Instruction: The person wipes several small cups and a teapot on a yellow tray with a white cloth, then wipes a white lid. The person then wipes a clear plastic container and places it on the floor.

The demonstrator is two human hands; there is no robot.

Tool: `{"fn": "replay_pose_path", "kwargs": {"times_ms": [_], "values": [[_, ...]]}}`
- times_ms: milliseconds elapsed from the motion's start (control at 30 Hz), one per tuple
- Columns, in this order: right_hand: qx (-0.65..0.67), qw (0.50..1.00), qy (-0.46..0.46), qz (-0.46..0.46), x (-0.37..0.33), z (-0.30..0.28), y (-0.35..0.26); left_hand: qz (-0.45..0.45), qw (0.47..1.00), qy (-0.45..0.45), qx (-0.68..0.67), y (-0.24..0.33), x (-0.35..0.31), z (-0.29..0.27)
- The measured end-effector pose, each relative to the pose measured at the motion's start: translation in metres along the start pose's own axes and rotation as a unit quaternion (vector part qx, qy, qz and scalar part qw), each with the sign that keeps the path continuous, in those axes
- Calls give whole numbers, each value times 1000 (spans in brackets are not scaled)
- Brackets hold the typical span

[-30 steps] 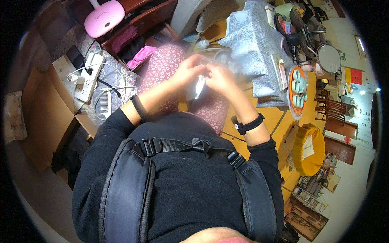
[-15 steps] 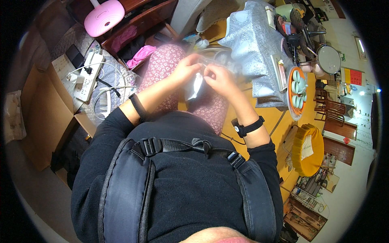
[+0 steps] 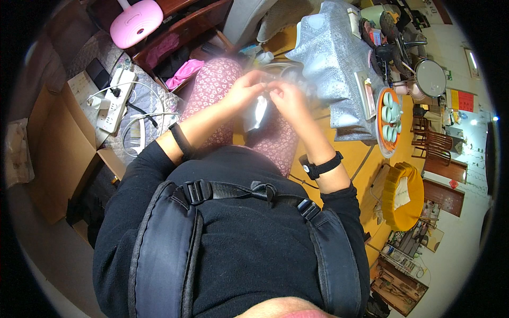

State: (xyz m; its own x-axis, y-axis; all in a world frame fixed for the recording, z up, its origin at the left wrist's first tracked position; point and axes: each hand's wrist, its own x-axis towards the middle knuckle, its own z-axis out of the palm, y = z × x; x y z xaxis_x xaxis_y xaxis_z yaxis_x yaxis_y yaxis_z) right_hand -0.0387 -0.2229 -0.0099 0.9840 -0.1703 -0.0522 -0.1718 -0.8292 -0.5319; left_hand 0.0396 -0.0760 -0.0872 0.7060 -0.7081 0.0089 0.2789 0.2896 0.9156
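The head view looks steeply down from the wearer's head, very near the black top [image 3: 254,233], with left hand [image 3: 245,91] and right hand [image 3: 287,99] farther out. Its wide fisheye spans quilted cover [image 3: 172,100] at left to yellow floor [image 3: 352,153] at right, bending edges near the rim.

Toward twelve o'clock, the left hand [image 3: 243,92] and right hand [image 3: 287,100] are blurred at the tips, the clear bag [image 3: 257,114] smeared by haze; at eleven, a pale stem [image 3: 123,3] is sliced off; at seven, a dark strap [image 3: 161,254] is cropped.
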Motion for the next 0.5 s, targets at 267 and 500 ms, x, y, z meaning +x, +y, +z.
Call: {"fn": "replay_pose_path", "kwargs": {"times_ms": [267,500], "values": [[-82,996,-26,15,12,1,-1,19,999,-4,29,-3,1,1],[11,998,29,-46,5,2,-2,-14,998,27,-47,-3,1,-3]]}}
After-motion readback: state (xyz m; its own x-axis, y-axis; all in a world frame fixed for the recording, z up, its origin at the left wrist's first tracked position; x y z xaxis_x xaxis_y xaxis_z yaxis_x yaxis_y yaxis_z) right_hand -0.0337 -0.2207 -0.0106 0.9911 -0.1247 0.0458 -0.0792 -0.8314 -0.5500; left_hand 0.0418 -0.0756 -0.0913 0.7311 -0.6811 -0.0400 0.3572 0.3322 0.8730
